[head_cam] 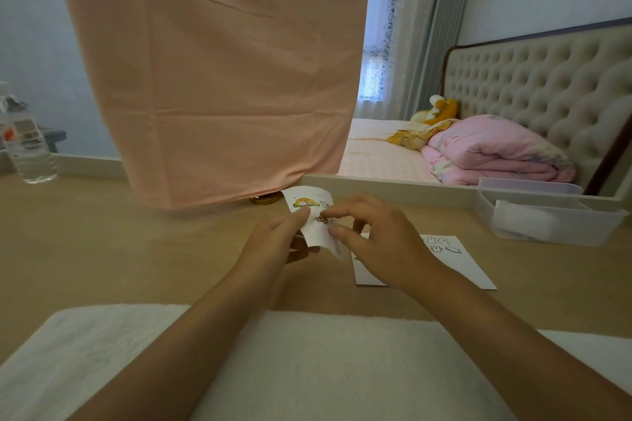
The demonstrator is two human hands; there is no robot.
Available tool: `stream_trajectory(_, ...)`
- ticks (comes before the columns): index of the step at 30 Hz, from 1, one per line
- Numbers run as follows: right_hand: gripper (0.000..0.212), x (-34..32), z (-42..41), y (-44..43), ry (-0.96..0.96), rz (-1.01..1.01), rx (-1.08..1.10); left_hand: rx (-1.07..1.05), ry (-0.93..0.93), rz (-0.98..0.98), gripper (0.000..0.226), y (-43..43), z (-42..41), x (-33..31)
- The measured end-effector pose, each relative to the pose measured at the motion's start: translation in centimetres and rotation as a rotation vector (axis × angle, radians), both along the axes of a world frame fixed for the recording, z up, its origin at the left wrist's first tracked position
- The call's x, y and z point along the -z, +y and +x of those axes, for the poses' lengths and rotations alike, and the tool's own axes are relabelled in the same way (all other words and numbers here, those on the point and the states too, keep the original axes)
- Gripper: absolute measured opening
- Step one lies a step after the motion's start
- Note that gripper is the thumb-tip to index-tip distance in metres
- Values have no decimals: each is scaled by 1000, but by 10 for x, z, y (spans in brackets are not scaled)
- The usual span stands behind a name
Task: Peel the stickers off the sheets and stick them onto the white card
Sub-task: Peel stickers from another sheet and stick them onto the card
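Bottle (25, 143): clear plastic, upright at the far left edge of the worktop (102, 249), which is pale wood.
Towel (307, 369): white, spread along the near edge, with both forearms passing over it.
Cloth (212, 72): peach-pink, hanging at far centre-left, its hem down on the worktop. A small gold round thing (265, 199) peeps out beside the hem.
Left hand (273, 243): raised above the middle of the worktop. Its thumb and curled fingers pinch the left edge of the sheet.
Sheet (316, 219): a small white sticker sheet, held up off the worktop between both hands and bent into a curve. It shows a yellow rainbow picture at its far end and small outlined figures below that.
Right hand (379, 243): fingers curled, with forefinger and thumb closed on the right side of the sheet. Whether they grip a sticker or only the backing cannot be told.
Card (455, 263): white, lying flat on the worktop just right of the hands, its left part hidden by the right hand and wrist. Several small stickers sit at its far end.
Box (547, 219): clear plastic, far right on the worktop, with something white inside.
Bed (383, 154): beyond the worktop at far right, with a folded pink quilt (492, 154) and a tufted headboard (547, 85).
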State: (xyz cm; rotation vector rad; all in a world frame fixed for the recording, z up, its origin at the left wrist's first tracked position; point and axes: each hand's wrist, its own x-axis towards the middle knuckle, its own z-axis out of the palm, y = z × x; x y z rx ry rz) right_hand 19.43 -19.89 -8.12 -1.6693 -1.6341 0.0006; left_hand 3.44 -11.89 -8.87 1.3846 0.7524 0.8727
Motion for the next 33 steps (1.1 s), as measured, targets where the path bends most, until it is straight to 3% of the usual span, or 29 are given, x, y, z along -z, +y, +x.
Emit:
stream_trajectory(3,27,1,1,1,-51,31,21,130,25,59,41,-3,-4,0)
stream_trajectory(5,27,2,2,1,-83,80,51,176,48,149,35,-6,-5,0)
stream_trajectory(10,26,2,0,0,-211,185,125,17,-38,147,23,-11,3,5)
stream_trajectory(16,25,-1,-1,-1,-181,178,91,18,-98,150,17,-10,3,7)
stream_trajectory(22,20,-6,0,-1,33,57,71,-1,-71,217,14,-10,2,7)
stream_trajectory(27,7,-9,3,3,341,-77,5,-8,-19,249,13,-8,0,7)
stream_trajectory(33,7,-10,1,2,422,-79,6,-8,-40,190,15,-8,3,10)
